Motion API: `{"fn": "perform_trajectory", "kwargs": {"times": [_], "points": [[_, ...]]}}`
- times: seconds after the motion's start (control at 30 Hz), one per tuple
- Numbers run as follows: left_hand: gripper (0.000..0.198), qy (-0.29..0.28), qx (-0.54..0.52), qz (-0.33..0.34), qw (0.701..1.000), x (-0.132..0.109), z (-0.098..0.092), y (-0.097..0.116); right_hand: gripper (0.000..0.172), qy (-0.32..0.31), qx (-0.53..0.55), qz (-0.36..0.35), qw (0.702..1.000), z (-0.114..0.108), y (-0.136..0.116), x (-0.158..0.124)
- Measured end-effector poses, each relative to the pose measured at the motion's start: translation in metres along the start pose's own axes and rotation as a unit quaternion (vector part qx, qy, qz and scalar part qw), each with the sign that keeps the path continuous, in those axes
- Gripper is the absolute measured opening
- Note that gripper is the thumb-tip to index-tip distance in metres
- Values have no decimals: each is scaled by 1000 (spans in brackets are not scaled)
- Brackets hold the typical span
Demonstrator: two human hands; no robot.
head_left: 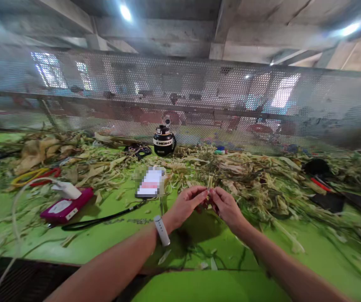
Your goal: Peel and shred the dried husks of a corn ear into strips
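My left hand (188,203) and my right hand (226,205) meet over the green table (111,235), fingertips pinched together on a thin pale strip of dried leaf (210,183) that stands up between them. A white band (162,230) sits on my left wrist. Just beyond the hands lies a wide heap of dried husks and leaf strips (246,176).
A badge card (150,183) on a black lanyard (105,218) lies left of the hands. Further left is a magenta power bank (65,207) with a white plug and cable. A black bottle (163,140) stands by the perforated metal screen (180,96). Dark tools (328,197) lie at right.
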State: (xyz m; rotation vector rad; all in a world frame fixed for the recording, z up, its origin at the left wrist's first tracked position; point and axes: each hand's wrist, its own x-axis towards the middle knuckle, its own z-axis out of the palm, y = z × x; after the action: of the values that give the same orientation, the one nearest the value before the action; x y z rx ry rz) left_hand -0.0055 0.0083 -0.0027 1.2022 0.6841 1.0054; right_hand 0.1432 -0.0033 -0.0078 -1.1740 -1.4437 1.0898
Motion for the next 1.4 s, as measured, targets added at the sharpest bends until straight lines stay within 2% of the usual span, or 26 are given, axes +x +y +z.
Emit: {"fn": "perform_trajectory", "kwargs": {"times": [0.23, 0.4, 0.5, 0.57, 0.63, 0.7, 0.77, 0.83, 0.87, 0.93, 1.07, 1.3, 1.4], "points": [[36, 54, 72, 36, 995, 3, 2, -8, 51, 0, 7, 3, 1000, 0, 2, -1], [22, 79, 174, 172, 966, 1, 2, -4, 47, -26, 26, -13, 999, 4, -2, -6], [20, 107, 206, 212, 949, 0, 1, 0, 45, -49, 7, -11, 999, -2, -8, -4], [21, 123, 195, 194, 954, 0, -1, 4, 45, -48, -37, -10, 998, -15, -13, 0], [24, 130, 155, 147, 968, 2, -4, 7, 41, -28, -105, -9, 994, -33, -18, 5], [27, 126, 105, 97, 982, 4, -7, 9, 32, -23, -236, -12, 971, -53, -22, 8], [28, 123, 68, 70, 988, 5, -9, 10, 21, -29, -409, -25, 912, -68, -25, 8], [27, 126, 42, 61, 989, 7, -9, 11, 17, -41, -536, -11, 843, -75, -27, 5], [27, 127, 30, 60, 990, 7, -9, 11, 19, -50, -573, 4, 818, -76, -28, 3], [27, 126, 12, 55, 990, 7, -9, 10, 24, -75, -607, 45, 790, -75, -28, 0], [30, 118, -2, 37, 992, 6, -7, 10, 23, -96, -618, 91, 775, -68, -25, 0], [30, 112, -11, 32, 993, 6, -6, 10, 19, -93, -610, 98, 781, -68, -22, 4], [30, 109, -15, 30, 994, 6, -5, 10, 13, -88, -591, 97, 796, -74, -23, 6]]}}
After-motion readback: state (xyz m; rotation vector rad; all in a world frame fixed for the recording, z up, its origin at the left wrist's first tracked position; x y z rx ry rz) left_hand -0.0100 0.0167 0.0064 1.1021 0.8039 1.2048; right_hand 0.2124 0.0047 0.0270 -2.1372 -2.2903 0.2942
